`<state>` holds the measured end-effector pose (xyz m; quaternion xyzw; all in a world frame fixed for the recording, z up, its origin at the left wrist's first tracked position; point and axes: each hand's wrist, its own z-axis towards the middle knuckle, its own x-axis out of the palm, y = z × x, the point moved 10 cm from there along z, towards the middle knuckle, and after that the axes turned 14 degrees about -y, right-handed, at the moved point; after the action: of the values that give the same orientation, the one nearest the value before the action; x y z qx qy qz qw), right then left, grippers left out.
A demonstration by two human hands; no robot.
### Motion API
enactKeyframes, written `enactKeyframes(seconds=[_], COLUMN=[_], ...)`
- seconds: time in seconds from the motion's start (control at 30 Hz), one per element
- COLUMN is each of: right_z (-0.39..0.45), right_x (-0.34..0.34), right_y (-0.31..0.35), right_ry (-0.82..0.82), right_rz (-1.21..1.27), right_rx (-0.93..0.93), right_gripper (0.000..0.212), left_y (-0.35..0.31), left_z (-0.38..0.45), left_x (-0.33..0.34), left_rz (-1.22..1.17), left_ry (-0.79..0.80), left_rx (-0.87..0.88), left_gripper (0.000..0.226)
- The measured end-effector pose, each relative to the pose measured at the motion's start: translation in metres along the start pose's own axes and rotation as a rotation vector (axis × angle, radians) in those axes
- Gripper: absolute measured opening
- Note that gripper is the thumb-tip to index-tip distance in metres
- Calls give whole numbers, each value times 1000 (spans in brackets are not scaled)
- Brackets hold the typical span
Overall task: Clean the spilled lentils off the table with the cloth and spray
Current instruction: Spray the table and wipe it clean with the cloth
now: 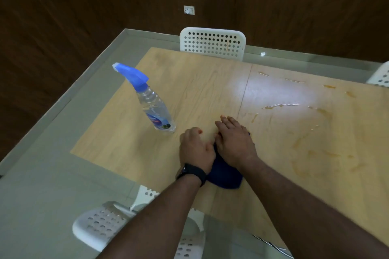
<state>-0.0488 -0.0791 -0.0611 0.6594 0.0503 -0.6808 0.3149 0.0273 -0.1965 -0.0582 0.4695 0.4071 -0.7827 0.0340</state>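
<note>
A navy blue cloth (pixel 226 175), a clear spray bottle (pixel 154 106) with a blue trigger head, orange-brown smears (pixel 305 143) on the pale wood-grain table (pixel 130 147), and white perforated chairs (pixel 212 43).

Spray bottle (pixel 152 101) upright on table (pixel 202 82), near the left edge. Cloth (pixel 226 171) on table to the right of the bottle and nearer the front edge, apart from it. Left hand (pixel 196 149) and right hand (pixel 234 143) side by side on the cloth, touching each other. Streaks of spilled residue (pixel 303 139) across the table's right half. Chair (pixel 212 43) behind the far edge; second chair (pixel 109 225) before the near edge; third chair (pixel 380 74) at far right.
</note>
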Motion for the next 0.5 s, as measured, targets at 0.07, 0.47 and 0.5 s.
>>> enactKeyframes(seconds=[0.07, 0.47, 0.5], right_z=[-7, -21, -24], right_x=[-3, -5, -5], right_y=[-21, -82, -84], right_ry=[-20, -150, -163], right_rz=[-9, 43, 57], right_rx=[47, 124, 124], right_gripper=[50, 50, 52], left_y=[-36, -42, -37], left_z=[-17, -49, -44], left_x=[24, 84, 83], left_rz=[-34, 326, 360], left_ry=[135, 358, 333], left_rx=[285, 615, 579], left_gripper=[28, 76, 76])
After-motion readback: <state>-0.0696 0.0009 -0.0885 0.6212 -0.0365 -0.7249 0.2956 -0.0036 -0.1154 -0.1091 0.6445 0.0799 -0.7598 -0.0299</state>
